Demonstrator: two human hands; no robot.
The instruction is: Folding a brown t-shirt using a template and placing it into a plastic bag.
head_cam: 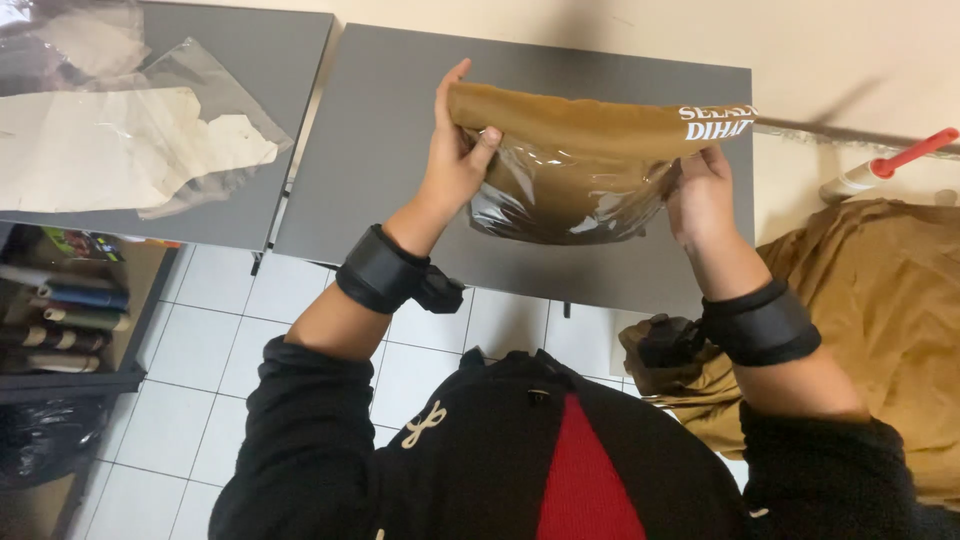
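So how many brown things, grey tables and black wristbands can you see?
Brown things: 2, the folded brown cloth in a clear bag held up by both hands, and the brown fabric pile.
Grey tables: 2, and.
Black wristbands: 2, and.
Total: 6

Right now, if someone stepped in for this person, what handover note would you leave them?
Left hand: grips the left end of the folded brown cloth in a clear plastic bag, thumb on the film.
Right hand: holds the bag's right end, under the white printing.
The package is held in the air above the dark grey table.
Done: the cloth's lower part sits inside the bag.
Left: its upper edge seems to be out of the film; bag not seen closed.
Nearby: loose brown fabric pile on the right, empty clear bags on the left table.
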